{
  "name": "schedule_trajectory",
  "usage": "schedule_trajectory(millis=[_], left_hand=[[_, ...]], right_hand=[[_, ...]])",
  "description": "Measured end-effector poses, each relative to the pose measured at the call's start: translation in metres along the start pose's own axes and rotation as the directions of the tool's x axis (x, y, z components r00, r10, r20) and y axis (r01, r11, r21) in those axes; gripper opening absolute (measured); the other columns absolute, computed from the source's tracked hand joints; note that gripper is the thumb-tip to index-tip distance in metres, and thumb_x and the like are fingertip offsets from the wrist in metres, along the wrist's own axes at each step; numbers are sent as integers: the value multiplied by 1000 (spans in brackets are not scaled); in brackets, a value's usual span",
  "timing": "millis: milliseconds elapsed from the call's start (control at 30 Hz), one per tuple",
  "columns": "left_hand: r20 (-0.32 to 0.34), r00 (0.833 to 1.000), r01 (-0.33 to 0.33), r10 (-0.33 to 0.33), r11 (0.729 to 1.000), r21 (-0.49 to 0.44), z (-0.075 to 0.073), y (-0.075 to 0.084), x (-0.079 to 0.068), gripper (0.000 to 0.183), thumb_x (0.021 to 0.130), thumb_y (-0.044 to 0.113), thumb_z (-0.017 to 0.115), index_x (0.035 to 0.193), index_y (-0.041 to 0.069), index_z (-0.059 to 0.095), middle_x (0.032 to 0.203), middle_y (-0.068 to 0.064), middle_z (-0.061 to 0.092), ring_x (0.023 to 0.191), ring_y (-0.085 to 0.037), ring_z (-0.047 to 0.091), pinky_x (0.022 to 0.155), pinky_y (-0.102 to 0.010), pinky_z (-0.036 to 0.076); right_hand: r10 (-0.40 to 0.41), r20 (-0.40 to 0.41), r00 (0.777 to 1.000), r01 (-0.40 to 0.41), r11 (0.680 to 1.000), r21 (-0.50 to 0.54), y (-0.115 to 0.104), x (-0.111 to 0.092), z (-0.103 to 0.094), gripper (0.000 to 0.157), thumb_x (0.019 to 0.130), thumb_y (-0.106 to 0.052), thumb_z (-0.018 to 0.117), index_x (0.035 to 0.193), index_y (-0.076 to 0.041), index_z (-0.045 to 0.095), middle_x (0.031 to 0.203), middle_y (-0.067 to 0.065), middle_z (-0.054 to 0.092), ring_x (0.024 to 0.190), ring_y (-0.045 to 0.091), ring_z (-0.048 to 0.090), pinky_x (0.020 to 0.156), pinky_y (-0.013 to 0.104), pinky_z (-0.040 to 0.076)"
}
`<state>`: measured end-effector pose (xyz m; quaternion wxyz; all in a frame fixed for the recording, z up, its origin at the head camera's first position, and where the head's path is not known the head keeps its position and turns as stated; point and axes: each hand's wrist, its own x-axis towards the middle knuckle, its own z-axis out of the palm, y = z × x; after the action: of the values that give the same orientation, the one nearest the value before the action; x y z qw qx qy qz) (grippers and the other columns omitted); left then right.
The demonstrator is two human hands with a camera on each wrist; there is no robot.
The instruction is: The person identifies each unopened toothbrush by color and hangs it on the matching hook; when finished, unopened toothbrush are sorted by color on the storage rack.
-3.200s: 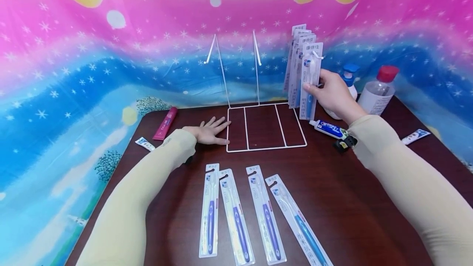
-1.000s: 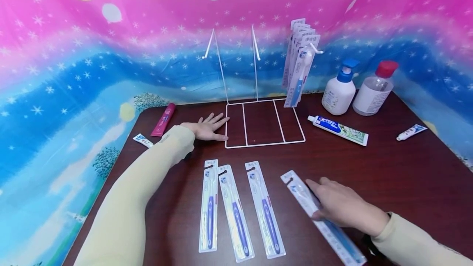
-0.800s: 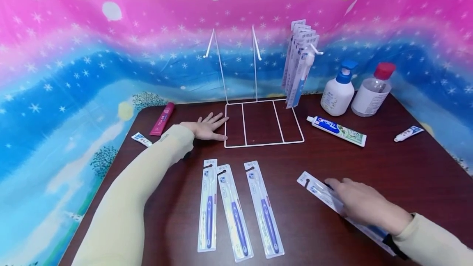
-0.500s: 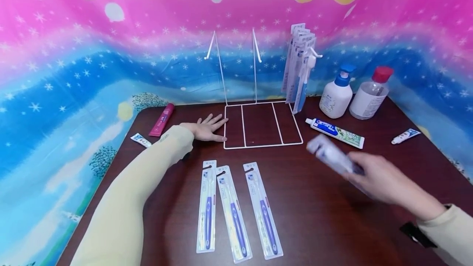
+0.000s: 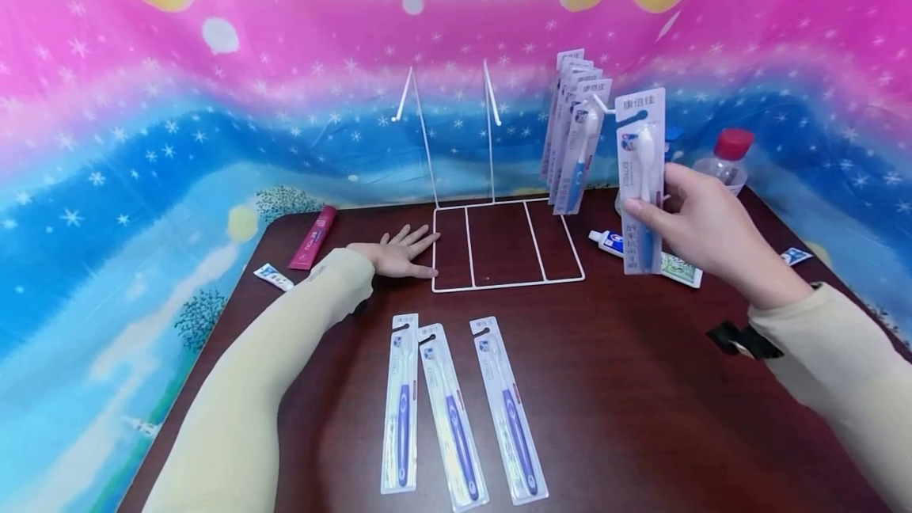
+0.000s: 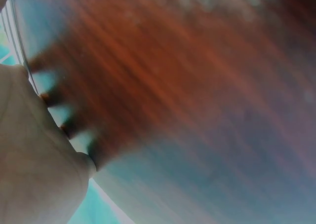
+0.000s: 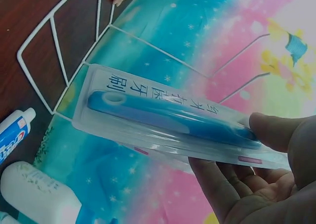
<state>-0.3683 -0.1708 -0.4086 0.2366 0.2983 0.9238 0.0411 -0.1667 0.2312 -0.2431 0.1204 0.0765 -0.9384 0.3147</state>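
Note:
My right hand (image 5: 712, 229) pinches a packaged toothbrush (image 5: 641, 180) between thumb and fingers. The pack stands upright with its slotted top beside the right hook of a white wire rack (image 5: 508, 285). The right wrist view shows its blue handle (image 7: 163, 120) through the clear plastic. Several packaged toothbrushes (image 5: 579, 150) hang one behind another on that hook. My left hand (image 5: 395, 258) lies flat on the table with fingers spread, fingertips at the left edge of the rack's base. In the left wrist view the hand (image 6: 39, 155) shows only in part.
Three packs with purple-handled toothbrushes, such as the left one (image 5: 401, 410), lie in front of the rack. A toothpaste tube (image 5: 682, 269), a pump bottle (image 7: 39, 189) and a red-capped bottle (image 5: 732, 145) are at the right. A magenta tube (image 5: 313, 239) and a small tube (image 5: 274, 276) lie at the left.
The right hand let go of a pack on the hook, took the blue-handled toothbrush pack off the table and raised it beside the hook. The left hand has stayed put.

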Motion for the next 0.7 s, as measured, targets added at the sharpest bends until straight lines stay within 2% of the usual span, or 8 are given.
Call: schedule_trajectory(millis=[233,333,467,700], left_hand=[[9,1000,23,-23,1000,8,1,-2,4,91,77,76,39,146,37,-4,153,5,-13,137,-27,-16,104,-56,-5],[2,1000,18,-18,1000,7,2,-4,5,91,77,77,39,147,36,-4,153,4,-12,137,-28,-16,104,-57,-3],[7,1000,21,-21,1000,2,3,-5,7,93,75,79,39,146,38,-5,152,6,-13,136,-25,-17,104,-57,-5],[6,1000,0,0,1000,-10,-1,0,0,91,79,74,40,148,31,-3,153,0,-11,137,-30,-14,103,-58,-5]], right_hand=[[31,37,999,-32,999,35,6,28,12,63,88,-43,57,139,-9,40,124,22,53,98,43,58,71,54,48],[49,62,997,-52,997,57,11,37,18,64,89,-42,56,140,-10,38,126,22,51,98,43,58,71,54,48],[49,63,997,-53,997,63,17,44,24,61,89,-42,56,137,-7,42,125,22,53,97,41,59,73,54,48],[47,82,995,-55,994,92,22,59,36,59,90,-41,54,138,-9,41,128,19,51,101,38,58,76,52,48]])
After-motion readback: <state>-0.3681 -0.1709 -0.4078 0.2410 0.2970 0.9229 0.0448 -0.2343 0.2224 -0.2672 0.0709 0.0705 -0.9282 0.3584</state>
